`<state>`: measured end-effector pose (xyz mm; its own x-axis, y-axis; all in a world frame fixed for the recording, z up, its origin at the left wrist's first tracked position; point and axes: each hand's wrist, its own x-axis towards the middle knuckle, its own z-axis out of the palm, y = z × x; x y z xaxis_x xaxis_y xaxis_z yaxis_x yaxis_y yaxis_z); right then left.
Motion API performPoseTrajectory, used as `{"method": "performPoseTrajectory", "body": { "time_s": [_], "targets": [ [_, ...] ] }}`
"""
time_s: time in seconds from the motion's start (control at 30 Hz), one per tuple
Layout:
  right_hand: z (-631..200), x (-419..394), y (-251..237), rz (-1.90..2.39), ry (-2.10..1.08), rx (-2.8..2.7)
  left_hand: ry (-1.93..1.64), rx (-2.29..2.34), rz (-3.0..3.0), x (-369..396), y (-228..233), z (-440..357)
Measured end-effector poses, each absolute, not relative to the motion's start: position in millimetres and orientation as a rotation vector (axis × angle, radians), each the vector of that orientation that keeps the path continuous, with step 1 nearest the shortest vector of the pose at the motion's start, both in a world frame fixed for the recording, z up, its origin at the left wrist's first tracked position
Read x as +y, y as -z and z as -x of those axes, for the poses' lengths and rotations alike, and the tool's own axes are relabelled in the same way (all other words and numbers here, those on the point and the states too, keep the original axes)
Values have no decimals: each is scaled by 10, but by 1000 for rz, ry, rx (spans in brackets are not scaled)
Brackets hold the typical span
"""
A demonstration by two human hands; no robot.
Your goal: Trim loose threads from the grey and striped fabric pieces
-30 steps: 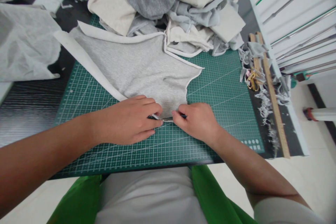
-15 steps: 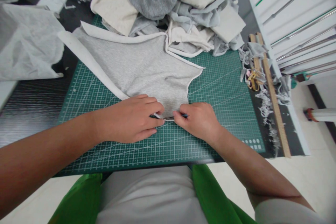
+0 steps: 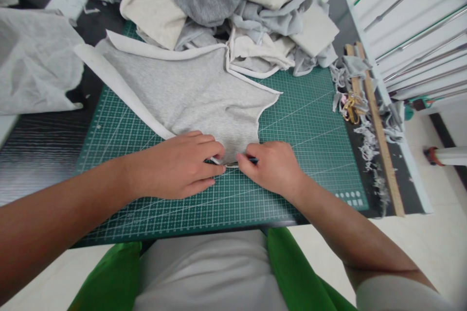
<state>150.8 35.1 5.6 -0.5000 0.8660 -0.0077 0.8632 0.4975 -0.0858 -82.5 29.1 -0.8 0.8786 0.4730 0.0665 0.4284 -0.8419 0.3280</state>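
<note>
Desk [image 3: 40, 150]: dark wood-grain top, carrying everything below.

Cutting mat [image 3: 310, 155]: green, gridded, laid flat on the desk in front of me; most of its far left part is covered by cloth.

Heap of cloth [image 3: 233, 5]: grey, cream and pale blue pieces piled at the far edge of the mat, spilling onto it.

Pale grey sheet [image 3: 32, 63]: lies loose on the desk to my left, off the mat.

Grey fabric piece [image 3: 193, 92]: light marl knit with a white edge, spread flat on the mat, tapering toward me to a narrow end that lies between my two hands.

Wooden ruler [image 3: 379, 131]: long, on the desk along the mat's right side, among frayed grey offcuts [image 3: 365, 141]. Small yellowish scissors [image 3: 350, 109] lie just beside it.

My left hand [image 3: 178, 167]: palm down, pressing the near end of the grey fabric piece onto the mat, fingers curled loosely, fingertips at the white edge.

My right hand [image 3: 272, 167]: closed in a pinch round a thin dark tool [image 3: 253, 160], just right of the fabric's near end. Only a short dark length shows past my fingers; I cannot tell what kind it is. Its working end meets the fabric edge, touching close to my left fingertips.
</note>
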Motion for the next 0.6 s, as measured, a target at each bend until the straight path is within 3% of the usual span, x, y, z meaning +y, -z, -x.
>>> {"method": "performPoseTrajectory", "body": {
  "time_s": [0.6],
  "targets": [
    [-1516, 360, -37, 1550, -114, -2681, -208, 661, -2732, 293, 1, 843]
  ]
}}
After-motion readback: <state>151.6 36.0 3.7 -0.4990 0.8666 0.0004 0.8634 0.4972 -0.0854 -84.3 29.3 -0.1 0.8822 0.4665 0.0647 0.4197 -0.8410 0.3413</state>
